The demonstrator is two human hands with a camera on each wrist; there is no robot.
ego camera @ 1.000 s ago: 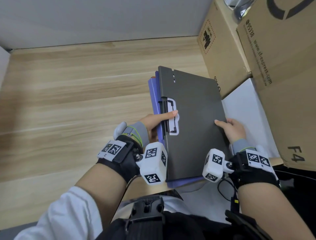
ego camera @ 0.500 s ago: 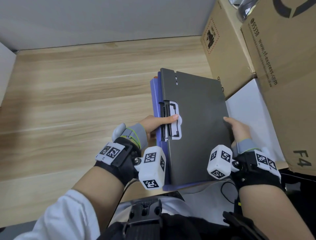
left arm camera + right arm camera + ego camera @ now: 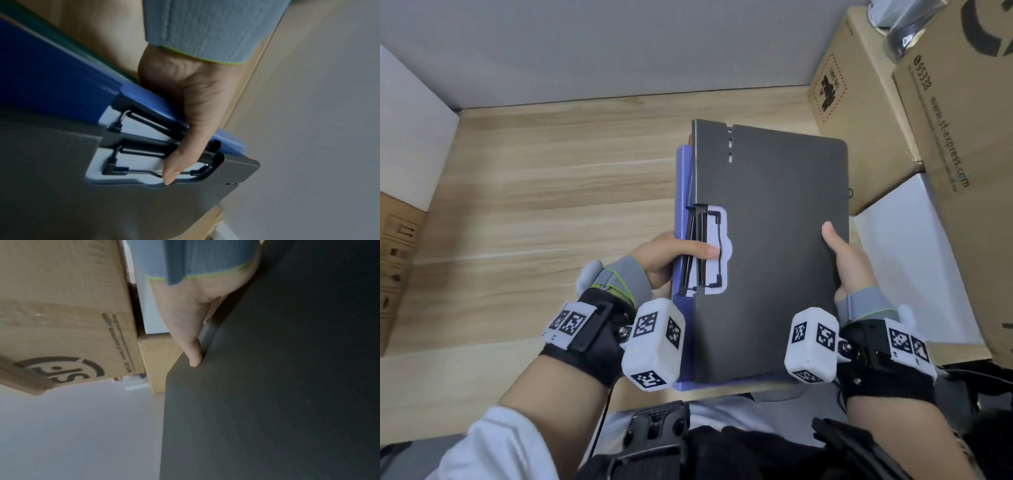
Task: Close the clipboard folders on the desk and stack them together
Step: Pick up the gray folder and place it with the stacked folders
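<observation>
Stack raised slightly toward the body since earlier. Left hand point(image 3: 671, 257) grips the clip-side edge of the grey folder point(image 3: 774, 246) and blue folder point(image 3: 683, 192); right hand point(image 3: 849, 263) clasps the opposite edge. Long axis runs away from the person, above the worktop point(image 3: 534, 205).

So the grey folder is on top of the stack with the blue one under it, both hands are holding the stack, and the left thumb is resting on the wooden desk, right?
Not quite: the left hand's thumb lies across the clip of the grey folder, not on the desk, as the left wrist view shows. The rest holds: grey on top, blue folder beneath, right hand gripping the opposite edge.
</observation>
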